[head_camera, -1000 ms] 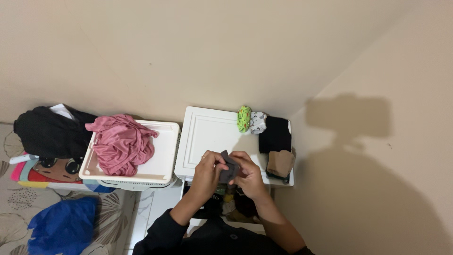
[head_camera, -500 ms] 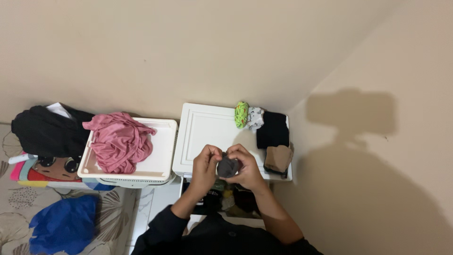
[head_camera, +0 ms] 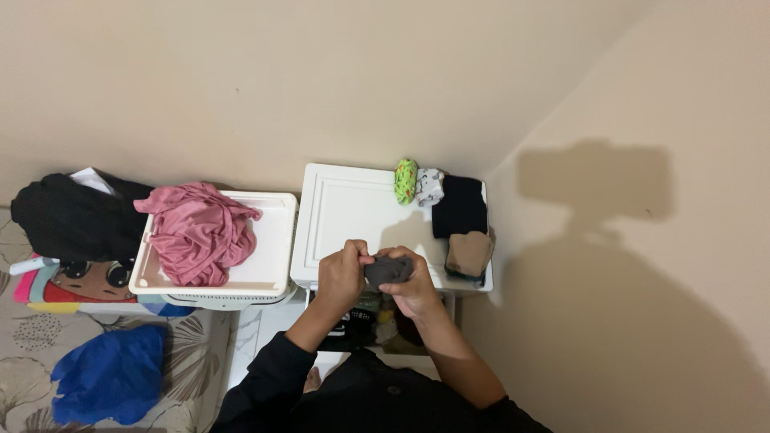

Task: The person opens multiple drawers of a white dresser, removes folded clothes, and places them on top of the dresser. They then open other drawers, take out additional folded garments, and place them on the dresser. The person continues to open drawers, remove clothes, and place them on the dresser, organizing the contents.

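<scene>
Just beyond the hands lies a white panelled cabinet top (head_camera: 353, 216). Along its far edge, up and to the right of them, sit a lime-green rolled cloth bundle (head_camera: 405, 180) and a small white patterned roll (head_camera: 429, 186), touching each other. To the right of the hands a folded black garment (head_camera: 460, 206) lies with a folded tan cloth (head_camera: 470, 252) just nearer. To their left a white plastic tray (head_camera: 273, 248) holds a crumpled pink garment (head_camera: 197, 232). Farther left is a heap of black clothing (head_camera: 72, 216); lower left, a blue cloth (head_camera: 108, 375) lies on a floral bedsheet (head_camera: 32, 345).
</scene>
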